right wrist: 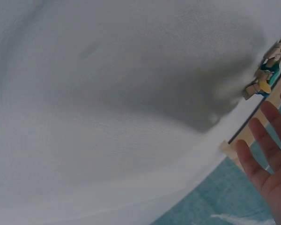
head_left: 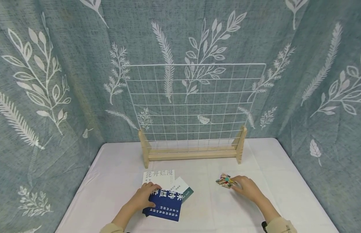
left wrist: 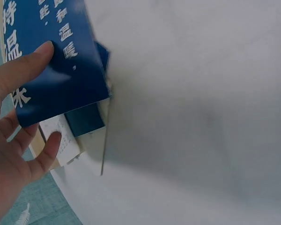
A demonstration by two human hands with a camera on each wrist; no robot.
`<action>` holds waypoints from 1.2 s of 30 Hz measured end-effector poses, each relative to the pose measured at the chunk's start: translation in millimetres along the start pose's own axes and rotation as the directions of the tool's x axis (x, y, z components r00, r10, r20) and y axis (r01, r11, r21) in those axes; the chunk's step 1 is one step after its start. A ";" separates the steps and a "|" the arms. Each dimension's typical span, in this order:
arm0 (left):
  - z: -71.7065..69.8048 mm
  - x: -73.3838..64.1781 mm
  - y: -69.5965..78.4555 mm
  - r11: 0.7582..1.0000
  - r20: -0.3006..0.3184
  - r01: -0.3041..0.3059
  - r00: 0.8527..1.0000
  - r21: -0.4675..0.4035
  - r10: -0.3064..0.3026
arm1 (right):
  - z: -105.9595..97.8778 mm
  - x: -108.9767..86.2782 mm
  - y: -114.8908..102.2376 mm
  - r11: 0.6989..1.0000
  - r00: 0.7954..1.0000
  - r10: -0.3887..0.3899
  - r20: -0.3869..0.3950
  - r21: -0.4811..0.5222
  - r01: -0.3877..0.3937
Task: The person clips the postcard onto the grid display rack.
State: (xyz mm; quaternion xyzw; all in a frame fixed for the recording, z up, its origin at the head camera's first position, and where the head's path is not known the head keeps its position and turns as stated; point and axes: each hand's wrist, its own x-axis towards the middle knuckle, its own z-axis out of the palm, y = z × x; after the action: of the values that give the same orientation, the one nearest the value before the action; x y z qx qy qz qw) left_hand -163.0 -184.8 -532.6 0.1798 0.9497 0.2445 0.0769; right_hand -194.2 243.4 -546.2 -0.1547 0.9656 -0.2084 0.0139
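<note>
My left hand [head_left: 144,196] pinches the blue card [head_left: 166,208], nearer the surface's [head_left: 206,200] left edge; likely light, bendy, best held by its rim. Right hand [head_left: 246,188] loosely spread beside wooden clothespins [head_left: 225,180].

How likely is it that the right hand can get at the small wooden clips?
Probably yes: the right hand is right beside the small wooden clips, with nothing visible blocking its way.

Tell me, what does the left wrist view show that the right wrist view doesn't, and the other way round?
Only the left wrist view shows the left hand holding a blue card with white writing, and a white card near it. Only the right wrist view shows the right hand near a small heap of clips. Both show the white tablecloth and blue-green backdrop cloth.
</note>
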 end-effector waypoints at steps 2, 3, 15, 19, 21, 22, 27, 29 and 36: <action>-1.7 1.3 0.0 1.000 -0.002 0.012 1.000 -0.025 -0.012 | 0.8 -0.8 0.0 1.000 1.000 0.003 0.002 -0.002 -0.003; -2.5 2.2 0.1 0.999 -0.005 0.016 1.000 -0.043 -0.016 | 0.6 -1.5 -0.3 1.000 1.000 0.002 0.002 -0.005 -0.002; -8.4 11.4 1.9 0.976 0.018 -0.038 0.999 -0.214 0.043 | 0.6 -9.8 -5.0 1.000 1.000 0.017 -0.011 0.009 -0.017; -10.4 15.1 5.2 0.969 -0.038 -0.012 0.999 -0.249 0.002 | 2.3 -10.5 -6.1 1.000 1.000 0.012 -0.023 0.016 -0.012; -11.2 16.1 8.0 0.967 -0.061 0.011 0.998 -0.256 -0.027 | 2.6 -10.5 -7.3 1.000 1.000 0.011 -0.025 0.012 -0.011; -11.1 16.8 9.4 0.967 -0.068 0.023 0.997 -0.255 -0.042 | 2.7 -10.5 -7.3 1.000 1.000 0.011 -0.025 0.009 -0.010; -9.4 20.0 13.8 0.967 -0.081 0.064 0.993 -0.247 -0.086 | 3.3 -10.1 -7.0 1.000 1.000 0.004 -0.027 -0.005 -0.005; -9.0 20.9 15.1 0.966 -0.089 0.070 0.991 -0.250 -0.095 | 3.1 -9.6 -7.4 1.000 1.000 0.005 -0.030 -0.010 -0.005; -9.1 22.8 17.1 0.961 -0.121 0.054 0.989 -0.271 -0.089 | 3.2 -6.1 -8.3 1.000 0.999 0.014 -0.030 -0.003 -0.014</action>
State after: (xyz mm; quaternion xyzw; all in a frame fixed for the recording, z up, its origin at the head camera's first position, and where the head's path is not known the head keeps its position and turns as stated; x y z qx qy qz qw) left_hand -180.9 -166.1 -517.6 0.1166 0.9170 0.3786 0.0462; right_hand -185.7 236.8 -546.0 -0.1449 0.9671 -0.2091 0.0005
